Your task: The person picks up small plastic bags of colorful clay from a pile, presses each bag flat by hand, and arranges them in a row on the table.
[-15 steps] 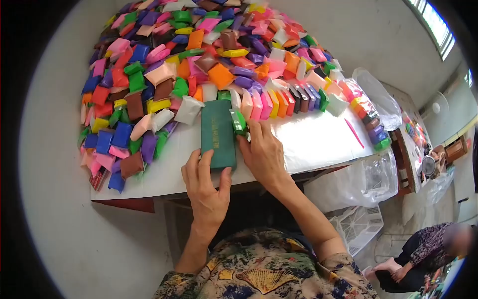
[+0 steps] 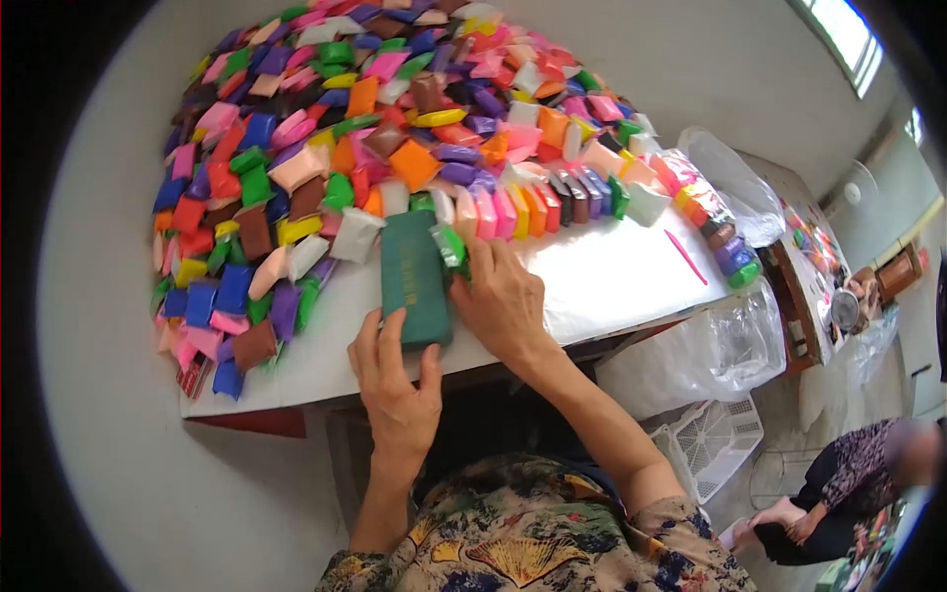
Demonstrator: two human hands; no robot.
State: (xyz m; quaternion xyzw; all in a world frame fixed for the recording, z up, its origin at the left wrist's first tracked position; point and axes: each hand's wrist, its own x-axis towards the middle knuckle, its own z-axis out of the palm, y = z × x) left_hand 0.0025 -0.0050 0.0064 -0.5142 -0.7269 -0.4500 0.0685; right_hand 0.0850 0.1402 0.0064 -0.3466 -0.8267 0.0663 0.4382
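A dark green box [image 2: 414, 281] with gold lettering lies on the white table top, its far end by the coloured packets. My left hand [image 2: 397, 390] grips its near end, fingers along the left side and thumb at the near right corner. Against the box's right side, a shiny green packet [image 2: 450, 249] is held by the fingertips of my right hand [image 2: 501, 301]; the fingers partly hide it. Just beyond my right hand stands a row of upright packets [image 2: 538, 209] in pink, yellow, orange, red, black, purple and green.
A large heap of coloured packets [image 2: 296, 168] covers the table's back and left. To the right are a filled clear pack [image 2: 712, 225], a pink stick [image 2: 686, 259] and plastic bags [image 2: 691, 345]. A white basket [image 2: 710, 449] stands below; another person [image 2: 838, 493] sits at lower right.
The whole view has shifted slightly, moving the table contents left and down. Both hands keep their places at the box, and the green packet stays in my right fingers.
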